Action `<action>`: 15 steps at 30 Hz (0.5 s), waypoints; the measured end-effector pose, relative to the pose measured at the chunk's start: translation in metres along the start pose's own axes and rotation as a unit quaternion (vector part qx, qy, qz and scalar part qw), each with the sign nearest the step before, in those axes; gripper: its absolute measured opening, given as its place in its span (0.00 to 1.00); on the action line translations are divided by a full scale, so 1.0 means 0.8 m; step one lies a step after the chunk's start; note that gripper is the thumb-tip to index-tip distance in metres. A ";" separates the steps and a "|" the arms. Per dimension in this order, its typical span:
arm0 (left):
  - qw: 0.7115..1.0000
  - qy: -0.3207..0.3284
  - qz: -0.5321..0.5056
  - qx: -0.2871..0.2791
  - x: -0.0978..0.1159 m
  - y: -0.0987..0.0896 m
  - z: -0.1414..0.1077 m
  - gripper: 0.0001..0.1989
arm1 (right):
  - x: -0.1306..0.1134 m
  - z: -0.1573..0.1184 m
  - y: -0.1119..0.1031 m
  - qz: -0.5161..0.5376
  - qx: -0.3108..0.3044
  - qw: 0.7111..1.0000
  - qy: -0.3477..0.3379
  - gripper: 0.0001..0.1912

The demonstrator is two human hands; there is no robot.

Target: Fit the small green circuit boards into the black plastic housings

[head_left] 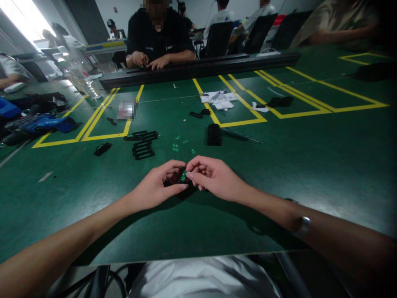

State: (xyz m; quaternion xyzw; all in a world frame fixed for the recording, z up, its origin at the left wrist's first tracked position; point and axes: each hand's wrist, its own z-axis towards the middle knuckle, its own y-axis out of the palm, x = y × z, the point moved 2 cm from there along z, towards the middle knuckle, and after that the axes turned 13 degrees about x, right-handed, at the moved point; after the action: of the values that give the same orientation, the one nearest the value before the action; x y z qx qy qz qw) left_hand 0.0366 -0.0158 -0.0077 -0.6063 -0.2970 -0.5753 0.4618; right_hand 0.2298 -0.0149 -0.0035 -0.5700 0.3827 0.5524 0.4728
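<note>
Close to the table's front edge, my left hand (161, 184) grips a small black plastic part with a green circuit board (182, 176) in it, thumb below and fingers above. My right hand (214, 176) pinches at the right side of that board; whether it holds a separate piece is hidden by the fingers. Just beyond lie several small loose green boards (175, 147). Black slotted frames (143, 150) rest to the left of these, with another black part (103, 148) farther left. To the right stands a black ribbed block (214, 135) beside a screwdriver (240, 134).
Yellow tape (242, 123) marks rectangles on the green table (108, 182). Crumpled paper (219, 99) and a clear plastic bottle (92, 89) lie farther back. A long black rail (198, 66) crosses the far side, where a person in black (159, 37) sits. Blue-and-black gear (46, 124) lies left.
</note>
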 end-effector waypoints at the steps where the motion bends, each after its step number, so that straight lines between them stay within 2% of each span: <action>1: 1.000 -0.001 -0.001 0.001 0.000 0.000 0.000 0.22 | 0.000 0.000 0.000 -0.001 0.000 1.000 -0.001 0.05; 15: 1.000 0.017 0.012 0.009 0.000 -0.001 0.000 0.22 | 0.001 -0.001 -0.001 0.007 -0.001 1.000 -0.006 0.05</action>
State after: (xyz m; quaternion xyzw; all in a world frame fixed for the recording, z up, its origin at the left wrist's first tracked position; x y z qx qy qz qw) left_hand 0.0359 -0.0158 -0.0077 -0.5958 -0.2875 -0.5769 0.4791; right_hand 0.2310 -0.0151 -0.0041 -0.5645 0.3833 0.5591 0.4710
